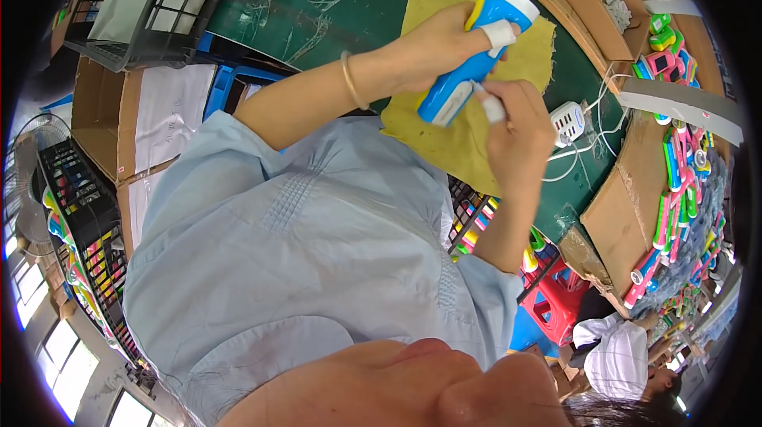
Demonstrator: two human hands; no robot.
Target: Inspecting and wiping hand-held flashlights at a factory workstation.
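My left hand (421, 50) is wrapped round a blue flashlight-shaped plastic toy (452, 87) with a white wide end and a yellow strip. The toy is tilted, its wide end pointing away from me. A white covering (499, 35) sits on my left thumb. My right hand (520, 125), also with a white-covered digit, is closed in a pinch against the toy's near end, beside a pale oval panel. Whatever the pinch holds is too small to make out. Beneath both hands lies a yellow cloth (432, 2) on the green tabletop (349, 22).
A white multi-port charger (567, 124) with cables lies right of the cloth. Cartons (627, 197) and a heap of colourful toys (675, 181) stand farther right. On the left are a black crate (176, 10) and a cardboard box (99, 109). Another person (617, 363) is at lower right, near a red stool (552, 304).
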